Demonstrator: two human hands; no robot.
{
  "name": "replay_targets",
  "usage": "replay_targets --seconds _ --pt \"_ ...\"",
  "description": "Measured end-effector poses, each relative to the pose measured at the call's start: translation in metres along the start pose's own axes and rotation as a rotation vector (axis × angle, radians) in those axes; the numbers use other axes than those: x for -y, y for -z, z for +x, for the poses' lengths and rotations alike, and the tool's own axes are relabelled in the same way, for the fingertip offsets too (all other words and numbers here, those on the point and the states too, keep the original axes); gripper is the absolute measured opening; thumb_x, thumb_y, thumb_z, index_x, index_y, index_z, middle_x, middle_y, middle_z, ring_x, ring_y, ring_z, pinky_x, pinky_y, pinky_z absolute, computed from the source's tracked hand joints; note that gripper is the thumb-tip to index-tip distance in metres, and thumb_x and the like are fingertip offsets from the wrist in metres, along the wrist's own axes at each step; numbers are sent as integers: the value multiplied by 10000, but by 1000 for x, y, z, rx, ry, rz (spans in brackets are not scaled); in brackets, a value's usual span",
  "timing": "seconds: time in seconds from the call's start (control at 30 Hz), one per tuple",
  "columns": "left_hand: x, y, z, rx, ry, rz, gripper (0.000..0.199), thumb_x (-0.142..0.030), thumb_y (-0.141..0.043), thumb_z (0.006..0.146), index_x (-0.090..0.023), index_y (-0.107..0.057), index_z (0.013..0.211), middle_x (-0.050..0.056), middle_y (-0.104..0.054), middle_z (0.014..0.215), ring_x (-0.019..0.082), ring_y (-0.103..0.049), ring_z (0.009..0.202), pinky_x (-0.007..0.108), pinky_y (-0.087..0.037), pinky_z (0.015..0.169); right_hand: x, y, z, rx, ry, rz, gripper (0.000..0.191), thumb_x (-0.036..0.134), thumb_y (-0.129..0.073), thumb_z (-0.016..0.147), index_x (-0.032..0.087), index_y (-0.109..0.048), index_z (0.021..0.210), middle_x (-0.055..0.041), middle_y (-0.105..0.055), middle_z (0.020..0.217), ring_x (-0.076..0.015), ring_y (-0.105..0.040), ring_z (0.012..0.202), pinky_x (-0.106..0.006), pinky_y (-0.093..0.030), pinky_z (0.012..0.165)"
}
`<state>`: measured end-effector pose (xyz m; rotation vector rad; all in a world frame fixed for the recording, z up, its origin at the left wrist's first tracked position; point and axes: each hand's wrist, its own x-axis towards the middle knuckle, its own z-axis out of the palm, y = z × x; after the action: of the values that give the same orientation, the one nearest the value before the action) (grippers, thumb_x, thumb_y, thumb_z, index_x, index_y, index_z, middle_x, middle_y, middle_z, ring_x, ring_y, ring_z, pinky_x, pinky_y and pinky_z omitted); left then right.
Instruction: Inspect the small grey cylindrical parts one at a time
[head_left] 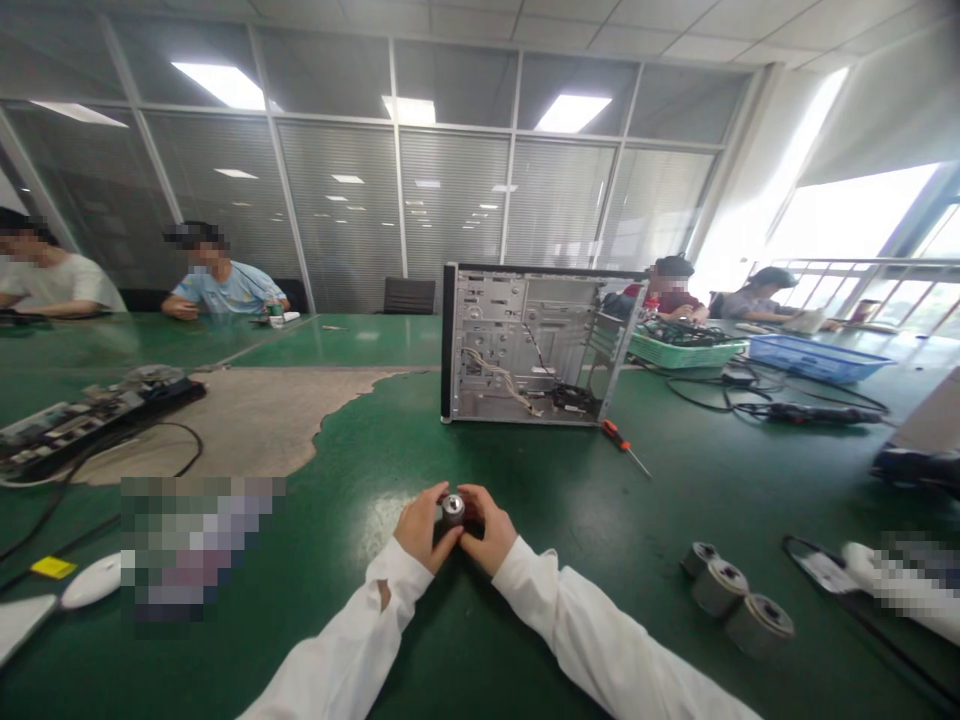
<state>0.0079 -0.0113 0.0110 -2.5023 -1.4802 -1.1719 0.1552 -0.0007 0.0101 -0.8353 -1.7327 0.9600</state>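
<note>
A small grey metal cylinder (453, 510) stands on the green table in front of me, with a bright top that has a dark opening in it. My left hand (424, 530) curls round its left side, thumb and fingers against it. From the other side my right hand (486, 530) closes on it in the same way, and the two thumbs nearly meet at the front. The fingers hide most of its sides. To the right, three similar metal cylinders (721, 588) of different sizes stand in a slanting row, apart from my hands.
Beyond my hands stands an opened computer case (532, 350), with an orange-handled screwdriver (627, 447) beside it. A green basket (686, 350), a blue basket (817, 360) and cables lie at the right. Circuit boards (97, 415) are at the left. Several people sit around the table.
</note>
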Motion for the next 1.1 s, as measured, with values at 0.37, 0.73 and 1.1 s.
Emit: replay_targets --seconds 0.37,0.73,1.1 --pt "7 -7 -2 57 59 -40 475 -281 -523 656 -154 -358 1083 107 -515 1006 230 -495 934 392 -405 768 16 12 5 -149 78 -128 189 164 -535 648 202 -588 826 -57 -533 996 -180 -514 902 -280 -449 673" --pt "8 -14 -1 37 87 -32 418 -288 -520 638 -149 -403 1014 101 -539 943 239 -518 864 400 -415 713 29 2 18 -183 59 -213 103 166 -557 639 199 -615 717 -55 -536 974 -182 -500 915 -284 -424 695" --pt "0 -7 -1 19 120 -40 427 -290 -543 621 -164 -430 1013 91 -553 955 236 -517 888 391 -399 745 -2 42 8 -162 146 -464 83 201 -554 647 212 -611 706 -50 -557 920 -186 -503 889 -350 -389 783"
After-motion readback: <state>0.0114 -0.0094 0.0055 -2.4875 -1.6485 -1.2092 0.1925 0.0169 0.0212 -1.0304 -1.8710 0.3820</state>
